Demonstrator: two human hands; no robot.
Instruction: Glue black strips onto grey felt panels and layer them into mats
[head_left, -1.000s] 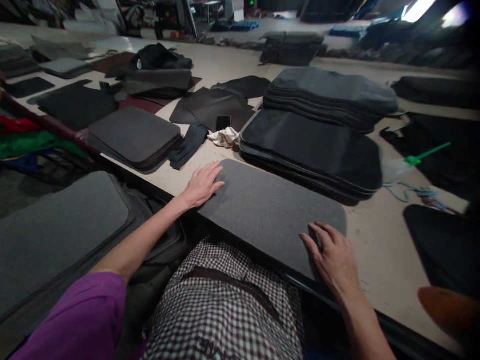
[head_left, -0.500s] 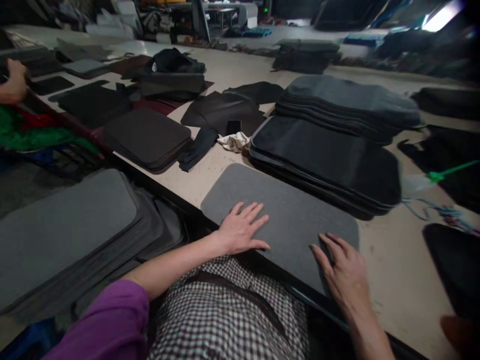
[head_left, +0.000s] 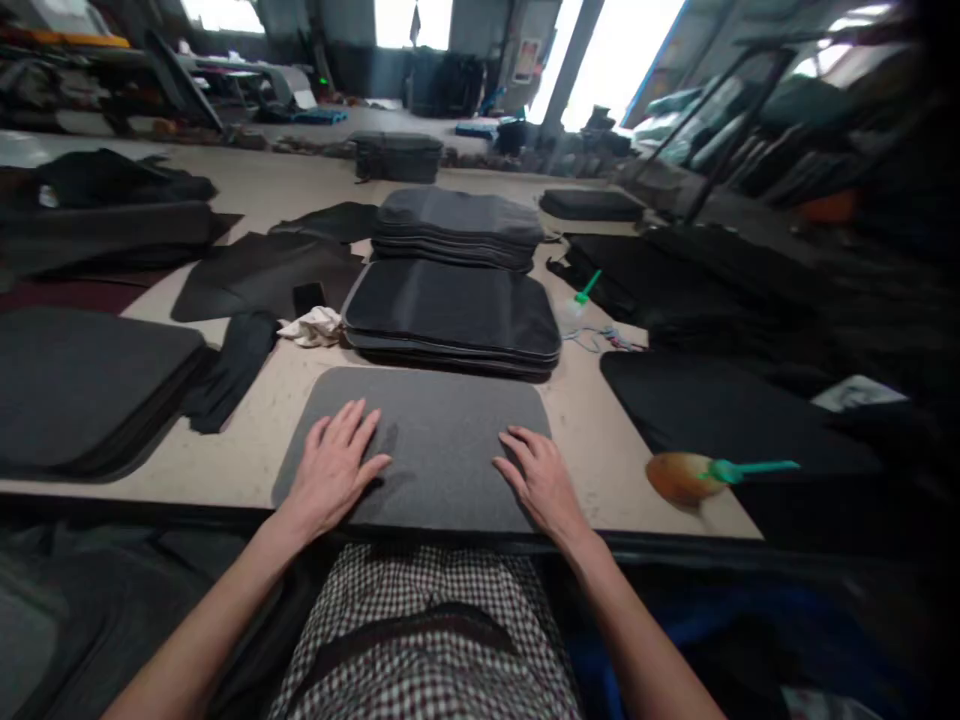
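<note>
A grey rounded panel (head_left: 442,450) lies flat at the front edge of the pale table (head_left: 592,480). On its left part rests my left hand (head_left: 335,470), palm down with the fingers spread. My right hand (head_left: 541,475) touches the panel's right side, fingers slightly bent and apart. Neither hand holds anything. Just behind the panel sits a stack of black rounded panels (head_left: 454,310), and farther back is another stack with a greyish top (head_left: 457,215).
To the left are a dark panel stack (head_left: 90,385), a black cloth (head_left: 236,370), a crumpled white cloth (head_left: 313,327) and a phone (head_left: 308,297). At the right, an amber bottle with a green nozzle (head_left: 679,478) stands near black sheets (head_left: 720,415).
The view has turned to the right, so the table edge now runs level. Both hands remain on the grey panel, and the bottle at the right has come fully into view.
</note>
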